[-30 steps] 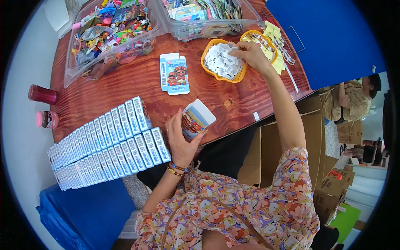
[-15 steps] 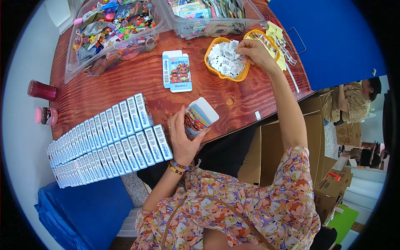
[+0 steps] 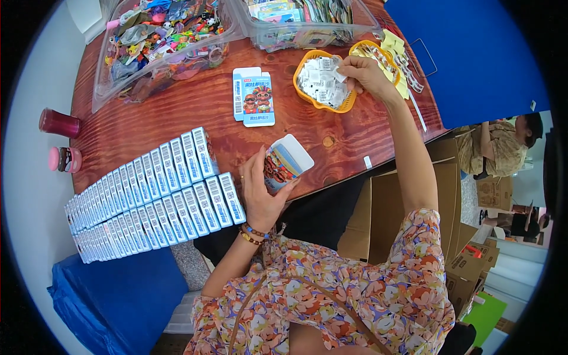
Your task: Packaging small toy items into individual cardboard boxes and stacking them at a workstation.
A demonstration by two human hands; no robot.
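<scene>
Here, your left hand point(image 3: 260, 192) grips the small carton point(image 3: 284, 161), open flap up for filling; your right hand point(image 3: 365, 74) pinches a white packet point(image 3: 342, 66) above the orange tray point(image 3: 307, 97).

Garment: short-sleeved top, floral print in orange, pink, yellow, blue and white.
Left hand point(image 3: 260, 189): thin ring on one finger.
Left wrist: two beaded bracelets, just below the left hand, gold and multicoloured.
Right hand point(image 3: 367, 74): bare.
</scene>
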